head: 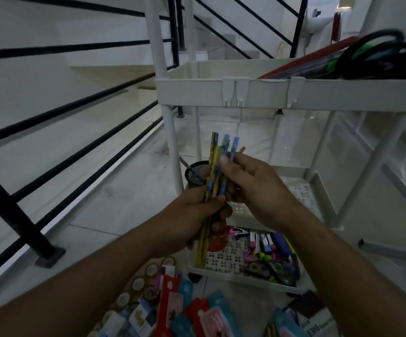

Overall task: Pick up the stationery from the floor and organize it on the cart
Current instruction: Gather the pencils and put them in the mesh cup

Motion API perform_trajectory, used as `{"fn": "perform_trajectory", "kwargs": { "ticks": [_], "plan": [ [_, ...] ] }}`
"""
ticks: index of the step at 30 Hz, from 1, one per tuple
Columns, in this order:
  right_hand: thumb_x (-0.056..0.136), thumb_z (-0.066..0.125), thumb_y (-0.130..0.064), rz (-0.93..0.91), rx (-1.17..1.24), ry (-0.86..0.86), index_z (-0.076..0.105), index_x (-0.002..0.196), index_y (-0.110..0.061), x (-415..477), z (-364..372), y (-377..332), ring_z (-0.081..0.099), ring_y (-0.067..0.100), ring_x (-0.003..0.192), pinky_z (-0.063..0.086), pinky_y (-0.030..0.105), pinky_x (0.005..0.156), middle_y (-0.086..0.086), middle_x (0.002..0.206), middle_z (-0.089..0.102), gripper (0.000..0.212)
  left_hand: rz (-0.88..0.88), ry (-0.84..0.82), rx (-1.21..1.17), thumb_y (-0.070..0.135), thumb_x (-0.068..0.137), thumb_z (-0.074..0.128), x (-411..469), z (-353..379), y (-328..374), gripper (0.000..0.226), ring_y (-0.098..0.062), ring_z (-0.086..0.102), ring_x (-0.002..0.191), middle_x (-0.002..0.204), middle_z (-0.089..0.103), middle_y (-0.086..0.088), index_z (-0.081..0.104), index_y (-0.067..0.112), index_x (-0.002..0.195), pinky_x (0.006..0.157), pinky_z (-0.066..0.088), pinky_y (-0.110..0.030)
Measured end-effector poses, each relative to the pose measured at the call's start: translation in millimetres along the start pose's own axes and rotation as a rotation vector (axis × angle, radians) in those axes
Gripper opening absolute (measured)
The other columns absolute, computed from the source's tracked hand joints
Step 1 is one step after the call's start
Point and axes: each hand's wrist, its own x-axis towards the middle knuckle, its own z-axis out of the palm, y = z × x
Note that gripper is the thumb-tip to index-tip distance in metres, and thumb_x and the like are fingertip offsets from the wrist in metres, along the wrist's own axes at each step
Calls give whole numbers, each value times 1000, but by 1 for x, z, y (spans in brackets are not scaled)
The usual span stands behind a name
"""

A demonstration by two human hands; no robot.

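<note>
The left hand (pixel 193 216) closes its grip round the lower part of a bundle of blue-and-yellow pencils (pixel 214 172), and the right hand (pixel 254 187) pinches their upper part. Just behind them is a black mesh pen cup (pixel 194 175), by the white cart (pixel 197 93). Tape rolls (pixel 138 283) and carded packs (pixel 172 307) lie on the floor (pixel 124 190).

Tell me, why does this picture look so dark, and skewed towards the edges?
Head view: the light is dim and bluish, so the pencils and the left hand and right hand holding them look dull. The scissors near the corner are smeared by blur. The wide lens makes the railing fan out and the cart posts lean.
</note>
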Motion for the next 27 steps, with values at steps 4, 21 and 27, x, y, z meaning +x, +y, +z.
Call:
{"fn": "perform_trajectory", "kwargs": {
  "ticks": [4,21,27],
  "plan": [
    [94,55,-28,26,-65,-50,67,97,-6,-3,-10,-6,61,4,53,45,17,49,1,78,71,25,-111,-130,25,14,100,42,5,2,5,15,-9,49,54,69,53,-1,54,7,94,51,44,-20],
    [99,53,-27,-155,187,698,55,89,-11,45,-36,-2,53,8,49,37,20,39,2,74,68,19,525,403,962,15,92,52,-2,-29,-47,42,4,49,100,128,40,6,49,9,133,79,41,-1],
    [92,60,-38,-165,-419,452,69,77,-16,56,-18,14,57,10,54,43,29,55,3,71,69,28,498,380,1119,29,91,47,-3,-32,-60,57,-15,45,121,143,28,1,36,10,144,101,43,-24]
  ]
}}
